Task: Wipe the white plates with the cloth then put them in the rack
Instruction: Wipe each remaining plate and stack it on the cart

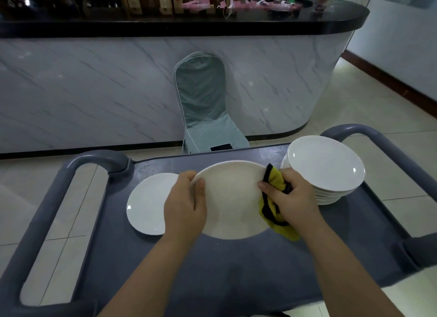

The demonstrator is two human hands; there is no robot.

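early on, i judge: the left hand [185, 205] grips a white plate [230, 203] over the tabletop [212, 269], the right hand [292, 198] pinches the cloth [275, 182] on its rim, a single plate [146, 203] lies left, a stack [326, 167] waits right.

Bare cart top [212, 269] nr front; plate stack [331, 174] rt, 1 plate [146, 205] lt

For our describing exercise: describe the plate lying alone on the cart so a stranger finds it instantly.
Start at the grey cart. On its top, just left of the left hand, a white plate lies flat. Unlike the held plate and the stack of plates at right, it is single and unheld.
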